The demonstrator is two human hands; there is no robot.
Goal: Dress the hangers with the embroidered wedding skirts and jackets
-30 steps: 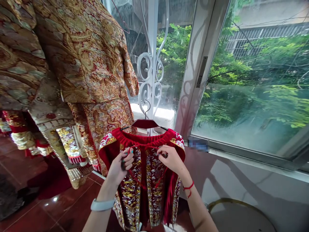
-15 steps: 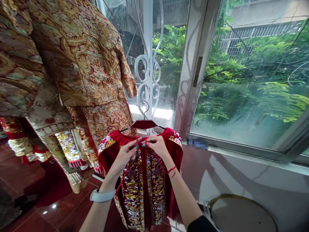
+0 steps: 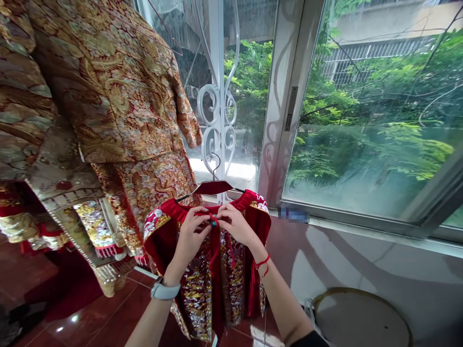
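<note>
A red garment with gold and silver sequin embroidery hangs in front of me on a dark red hanger. At its neckline my left hand pinches a thin red cord between thumb and fingertips. Close against it, my right hand is closed on the same cord, the fingertips of both hands almost touching. One loose cord end dangles below the right hand over the sequined front. The exact crossing of the cord is partly hidden by my fingers.
Gold brocade garments hang at the left, close to the red one. A white scrolled metal post stands behind the hanger. Sliding windows fill the right. A round board leans low by the wall.
My hands have come closer together at the neckline, the left shifting right and turning its back upward. A cord end now hangs below the right hand. The view has shifted slightly.
</note>
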